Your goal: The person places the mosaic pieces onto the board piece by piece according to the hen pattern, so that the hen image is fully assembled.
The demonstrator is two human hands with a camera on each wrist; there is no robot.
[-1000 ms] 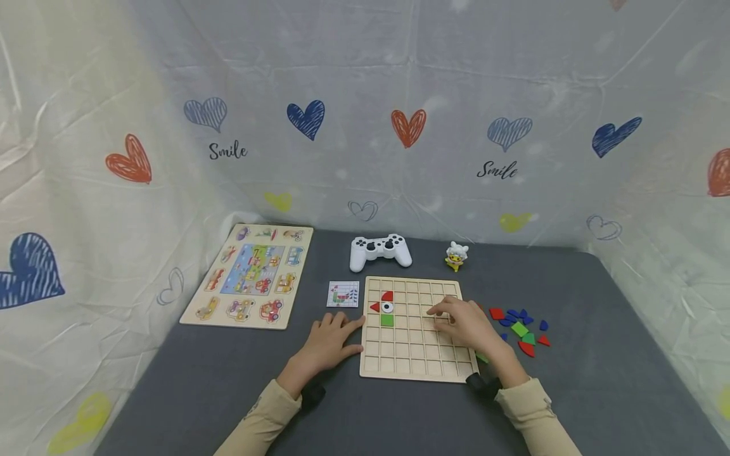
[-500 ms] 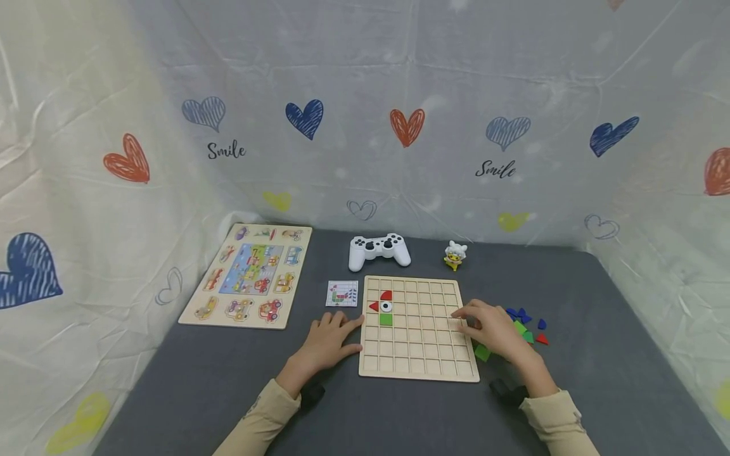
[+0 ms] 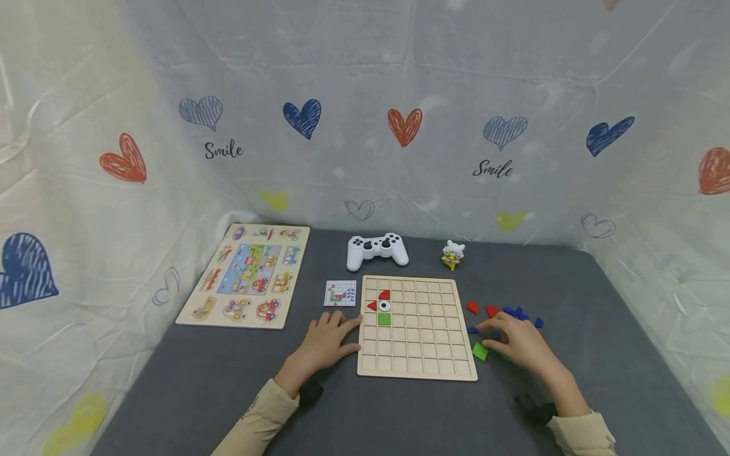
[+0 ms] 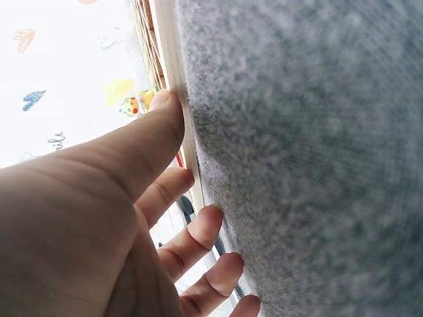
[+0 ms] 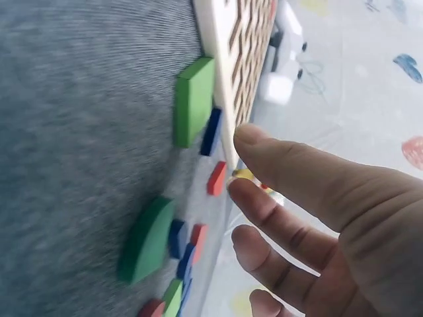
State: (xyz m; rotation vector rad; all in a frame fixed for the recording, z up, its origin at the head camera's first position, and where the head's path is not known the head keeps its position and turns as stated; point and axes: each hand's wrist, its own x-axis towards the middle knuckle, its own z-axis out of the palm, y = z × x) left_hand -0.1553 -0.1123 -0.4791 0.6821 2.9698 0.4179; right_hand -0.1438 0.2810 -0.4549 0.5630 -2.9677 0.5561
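Hovering over loose coloured blocks: right hand point(image 3: 516, 342), grip slack and empty, thumb and fingers apart.
Half a second ago its fingertips were at the right border of the pale wooden gridded board point(image 3: 416, 345); now shifted right, uncovering a small red block point(image 3: 472, 307) and a thin dark-blue block point(image 3: 473, 330). Left hand point(image 3: 324, 342) unmoved, holding nothing, fingertips touching the board's left edge. Board flat on the dark grey, speckled table point(image 3: 342, 411), between both hands. Four pieces set in its cells, unchanged: red curved piece point(image 3: 384, 294), red triangle point(image 3: 372, 305), white disc with dark centre point(image 3: 384, 306), green square point(image 3: 384, 319). Beside the right border, a thick, flat-sided bright-green block point(image 3: 480, 351); further off, a dark-green block point(image 5: 147, 239), one side curved.
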